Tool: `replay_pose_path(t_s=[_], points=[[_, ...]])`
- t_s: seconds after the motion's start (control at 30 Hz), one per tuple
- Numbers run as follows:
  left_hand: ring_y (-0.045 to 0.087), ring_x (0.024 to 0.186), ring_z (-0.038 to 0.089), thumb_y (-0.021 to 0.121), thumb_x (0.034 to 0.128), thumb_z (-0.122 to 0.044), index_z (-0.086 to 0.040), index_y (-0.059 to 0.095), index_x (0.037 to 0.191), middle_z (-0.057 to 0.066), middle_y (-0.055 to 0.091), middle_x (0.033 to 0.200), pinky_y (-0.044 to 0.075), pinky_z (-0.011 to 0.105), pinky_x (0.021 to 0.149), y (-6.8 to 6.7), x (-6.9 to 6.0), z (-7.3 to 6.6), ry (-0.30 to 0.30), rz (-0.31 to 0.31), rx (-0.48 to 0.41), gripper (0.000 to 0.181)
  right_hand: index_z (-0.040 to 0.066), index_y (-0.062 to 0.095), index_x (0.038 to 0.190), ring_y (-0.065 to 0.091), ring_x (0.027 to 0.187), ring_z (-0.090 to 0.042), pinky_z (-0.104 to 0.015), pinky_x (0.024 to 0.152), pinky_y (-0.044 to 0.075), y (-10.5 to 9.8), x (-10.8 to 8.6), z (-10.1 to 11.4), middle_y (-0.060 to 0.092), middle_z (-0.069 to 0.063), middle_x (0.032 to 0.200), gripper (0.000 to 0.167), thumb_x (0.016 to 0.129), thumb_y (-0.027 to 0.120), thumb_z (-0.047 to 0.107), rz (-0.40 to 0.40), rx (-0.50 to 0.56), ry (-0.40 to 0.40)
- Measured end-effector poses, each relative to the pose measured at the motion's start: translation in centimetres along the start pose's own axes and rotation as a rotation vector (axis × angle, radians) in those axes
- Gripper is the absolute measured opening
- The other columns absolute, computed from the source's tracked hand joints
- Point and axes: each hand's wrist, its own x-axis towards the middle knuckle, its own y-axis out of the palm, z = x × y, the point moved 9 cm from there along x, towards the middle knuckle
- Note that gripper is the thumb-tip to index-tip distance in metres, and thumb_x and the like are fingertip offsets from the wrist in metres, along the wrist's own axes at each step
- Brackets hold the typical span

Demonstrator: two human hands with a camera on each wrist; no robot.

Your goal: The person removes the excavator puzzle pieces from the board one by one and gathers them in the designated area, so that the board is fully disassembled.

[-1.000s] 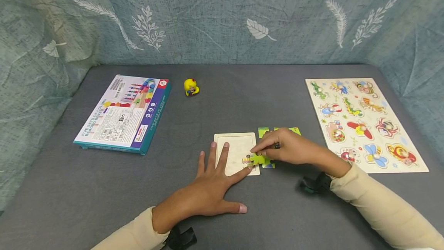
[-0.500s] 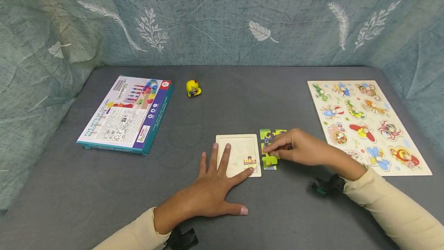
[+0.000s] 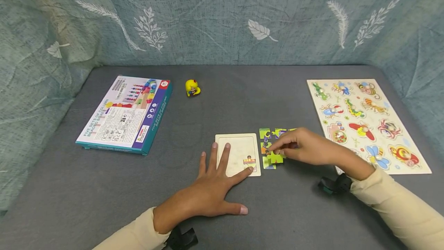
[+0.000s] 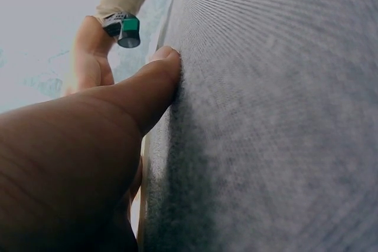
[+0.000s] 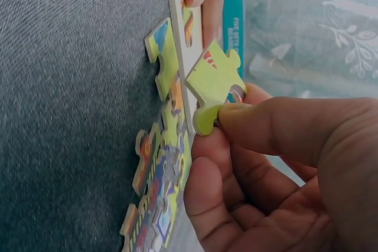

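Between thumb and fingertips, my right hand (image 3: 306, 147) pinches a yellow-green jigsaw piece (image 5: 218, 78), held up off the table. In the head view that piece hangs over several loose puzzle pieces (image 3: 265, 133), partly hidden by the hand. My left hand (image 3: 216, 190) lies spread with straight fingers, its fingertips resting on the pale wooden puzzle tray (image 3: 239, 139). One placed piece (image 3: 249, 161) sits in the tray's lower right corner, with the index fingertip touching it. In the left wrist view the left thumb (image 4: 150, 81) stretches over the grey cloth.
A boxed bead set (image 3: 121, 115) lies at the left. Behind the tray is a small yellow toy figure (image 3: 192, 88). A wooden insect puzzle board (image 3: 367, 126) lies at the right, partly under the right forearm. A leaf-print curtain (image 3: 222, 18) hangs along the back.
My right hand has carried the green piece rightward, from over the tray's corner to above the loose pieces. My left hand has stayed on the tray.
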Motion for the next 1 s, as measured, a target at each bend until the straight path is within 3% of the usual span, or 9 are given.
replay_pose_path(t_s=[0.33,0.73,1.0], points=[[-0.033,0.135,0.042,0.062,0.0757,-0.075,-0.046,0.026,0.151,0.017,-0.023,0.158,-0.015,0.067,0.102,0.08,0.04,0.03,0.002,-0.001,0.001,0.089,0.004,0.072,0.112,0.059,0.077,-0.008,-0.028,0.065,0.049,-0.24,-0.52,-0.06,0.070,0.004,0.097,0.023,0.093,0.061,-0.004,0.011,-0.038,-0.030],[-0.032,0.136,0.043,0.064,0.0755,-0.074,-0.046,0.027,0.151,0.017,-0.022,0.158,-0.014,0.067,0.102,0.07,0.06,-0.01,0.007,-0.006,-0.004,0.089,0.003,0.072,0.107,0.060,0.079,-0.010,-0.028,0.066,0.050,-0.31,-0.91,-0.55,0.069,0.004,0.092,0.022,0.091,0.061,-0.007,0.057,-0.047,0.072],[-0.033,0.135,0.042,0.064,0.0754,-0.074,-0.045,0.027,0.152,0.017,-0.021,0.158,-0.014,0.067,0.102,0.08,0.11,0.01,0.008,-0.010,0.003,0.089,0.005,0.073,0.107,0.059,0.079,-0.010,-0.028,0.065,0.050,-0.38,-1.04,-0.33,0.069,0.004,0.097,0.022,0.092,0.061,-0.005,0.071,-0.040,0.070]])
